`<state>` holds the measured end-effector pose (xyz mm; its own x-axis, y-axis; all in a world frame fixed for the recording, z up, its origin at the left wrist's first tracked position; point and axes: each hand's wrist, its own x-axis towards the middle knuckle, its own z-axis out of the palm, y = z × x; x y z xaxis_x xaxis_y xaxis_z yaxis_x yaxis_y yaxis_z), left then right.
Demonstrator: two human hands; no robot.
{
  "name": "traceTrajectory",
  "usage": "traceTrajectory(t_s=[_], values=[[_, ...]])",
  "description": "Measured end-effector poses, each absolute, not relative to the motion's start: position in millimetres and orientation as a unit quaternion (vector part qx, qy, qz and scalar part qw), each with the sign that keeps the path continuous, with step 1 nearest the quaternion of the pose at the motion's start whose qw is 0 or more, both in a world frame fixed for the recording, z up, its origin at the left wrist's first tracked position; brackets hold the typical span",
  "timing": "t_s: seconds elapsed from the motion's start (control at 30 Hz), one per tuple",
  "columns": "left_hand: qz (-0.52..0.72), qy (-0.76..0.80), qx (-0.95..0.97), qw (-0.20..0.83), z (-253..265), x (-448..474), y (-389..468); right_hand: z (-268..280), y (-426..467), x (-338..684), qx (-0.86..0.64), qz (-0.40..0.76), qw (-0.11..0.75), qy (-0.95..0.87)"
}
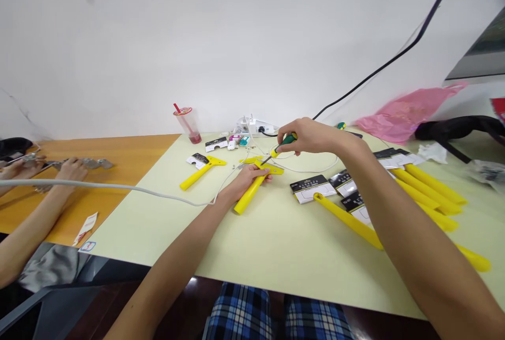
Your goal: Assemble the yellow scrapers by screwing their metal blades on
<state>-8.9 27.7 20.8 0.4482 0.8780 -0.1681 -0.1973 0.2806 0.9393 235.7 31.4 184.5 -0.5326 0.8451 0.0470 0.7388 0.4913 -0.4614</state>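
Observation:
My left hand (251,179) is closed around a yellow scraper (248,199), near its head, just above the table. In my right hand (303,136) is a screwdriver (286,141) with a green and yellow handle. Its shaft slants down to the left, and the tip meets the scraper's head; whether it sits in a screw is too small to tell. Left of my left hand lies another yellow scraper (199,174) beside a black-and-white card (197,160). A further yellow piece (252,160) lies just behind the held scraper, partly hidden.
Several yellow scraper handles (437,192) with black-and-white cards (311,188) lie on the right. A power strip (252,127), white cable (158,192) and a cup with a straw (190,127) are around the back. At left, another person's hands (71,170) hold metal parts. A pink bag (402,113) lies at back right.

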Motion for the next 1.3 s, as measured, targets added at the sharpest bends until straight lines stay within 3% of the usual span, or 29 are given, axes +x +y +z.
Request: traceTrajectory(t_s=[1.03, 1.3], values=[[0.393, 0.314, 0.452, 0.736, 22.8, -2.1, 25.5, 197.0, 8.0, 228.8, -0.509, 0.159, 0.088, -0.841], [0.391, 0.334, 0.447, 0.732, 25.4, -0.8, 24.3, 202.2, 0.3, 228.1, -0.522, 0.152, 0.111, -0.832]])
